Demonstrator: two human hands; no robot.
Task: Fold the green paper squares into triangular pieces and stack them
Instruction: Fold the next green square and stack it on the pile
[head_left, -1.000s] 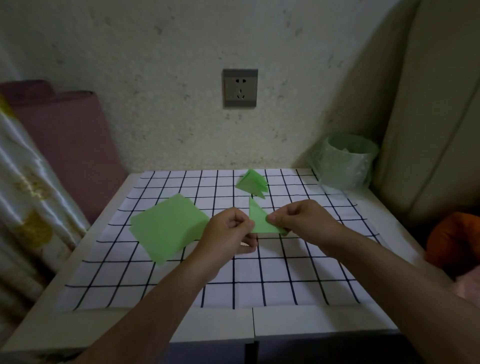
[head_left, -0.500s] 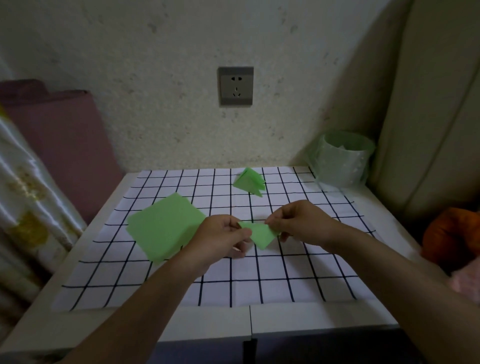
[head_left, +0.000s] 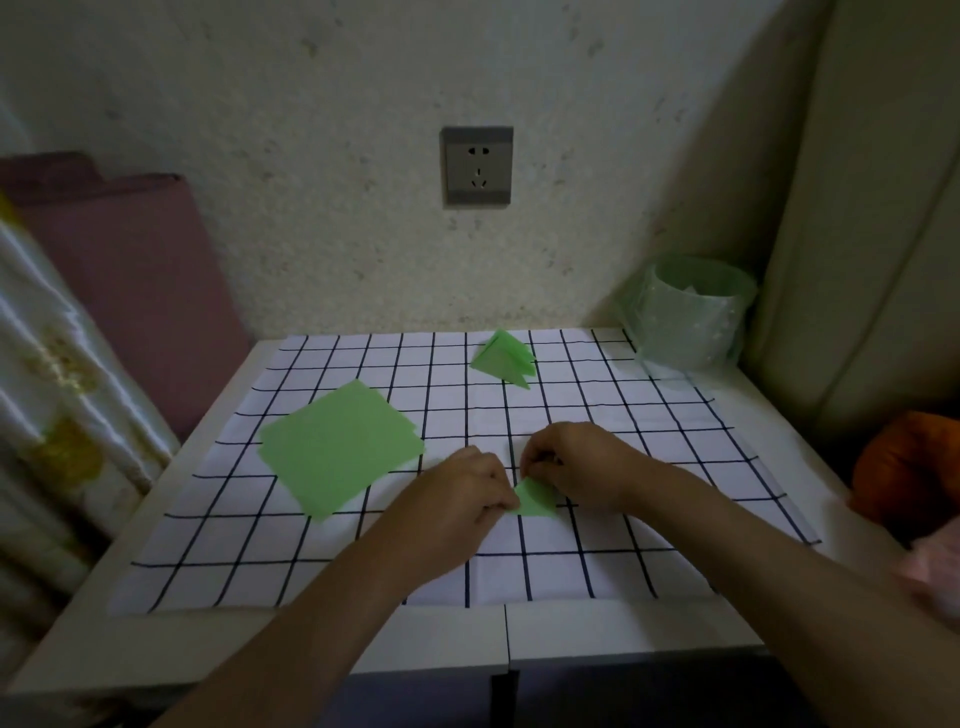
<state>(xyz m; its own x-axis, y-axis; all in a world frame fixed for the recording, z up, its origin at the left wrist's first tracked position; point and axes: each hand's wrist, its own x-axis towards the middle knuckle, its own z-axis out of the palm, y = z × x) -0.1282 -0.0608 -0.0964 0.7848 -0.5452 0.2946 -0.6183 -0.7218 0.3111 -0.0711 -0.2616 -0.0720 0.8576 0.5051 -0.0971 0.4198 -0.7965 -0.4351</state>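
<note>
Pinching one small folded triangle (head_left: 535, 501) between them, the left hand (head_left: 465, 496) and right hand (head_left: 574, 465) work just right of the unfolded squares (head_left: 337, 441); finished triangles (head_left: 504, 359) lie behind those. Several sheets seemingly remain.

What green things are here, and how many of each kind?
Pile of flat squares: 1
Pile of folded triangles: 1
Held triangle: 1
Green-lined bin: 1
Total: 4
The sheets within each pile cannot be counted.
</note>
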